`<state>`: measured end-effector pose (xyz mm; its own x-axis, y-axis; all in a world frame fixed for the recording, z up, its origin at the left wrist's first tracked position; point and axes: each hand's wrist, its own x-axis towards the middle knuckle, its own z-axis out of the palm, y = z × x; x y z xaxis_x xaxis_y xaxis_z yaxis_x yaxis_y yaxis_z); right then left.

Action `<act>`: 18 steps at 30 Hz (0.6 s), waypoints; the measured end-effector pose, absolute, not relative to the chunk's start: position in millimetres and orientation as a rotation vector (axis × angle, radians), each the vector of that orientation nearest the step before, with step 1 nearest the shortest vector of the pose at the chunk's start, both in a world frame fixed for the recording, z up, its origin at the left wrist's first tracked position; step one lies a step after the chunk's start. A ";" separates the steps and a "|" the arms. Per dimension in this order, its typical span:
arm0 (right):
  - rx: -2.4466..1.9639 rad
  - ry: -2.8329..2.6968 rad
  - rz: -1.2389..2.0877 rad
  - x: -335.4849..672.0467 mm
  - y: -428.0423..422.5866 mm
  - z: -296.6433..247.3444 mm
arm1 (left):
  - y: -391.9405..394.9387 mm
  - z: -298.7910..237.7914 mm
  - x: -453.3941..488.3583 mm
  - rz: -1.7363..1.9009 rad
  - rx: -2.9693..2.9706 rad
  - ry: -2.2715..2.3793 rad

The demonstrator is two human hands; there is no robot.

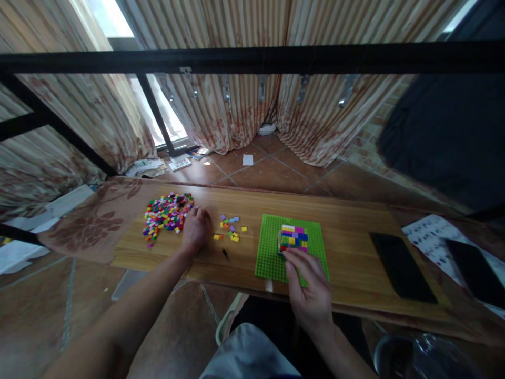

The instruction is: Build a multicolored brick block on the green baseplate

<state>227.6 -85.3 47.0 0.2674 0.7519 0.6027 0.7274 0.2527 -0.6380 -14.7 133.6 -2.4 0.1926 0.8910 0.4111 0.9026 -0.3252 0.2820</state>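
A small block built of toy bricks in many colours (pixel 294 237) stands on the green studded baseplate (pixel 270 258). My right hand (pixel 310 287) is at the block's near left corner, thumb and fingertips drawn close together; whatever they pinch, if anything, is too small to make out. On the left, a heap of loose toy bricks (pixel 165 213) lies on the wooden table (pixel 244 268). My left hand (pixel 197 227) rests at the heap's right edge with its fingers curled in, hiding what may be under or inside them. Several scattered bricks (pixel 231 227) lie between that hand and the baseplate.
A small black piece (pixel 225 253) lies near the table's front edge. To the right are a dark flat device (pixel 402 266), a printed sheet (pixel 428 234) and another dark device (pixel 475 271). Beyond the table runs a black metal rail (pixel 252 60) before striped curtains.
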 end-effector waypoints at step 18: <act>-1.605 -1.797 0.205 159.1 -8.7 13.9 | 134.2 -9.0 -16.2 -0.835 -2.379 -1.811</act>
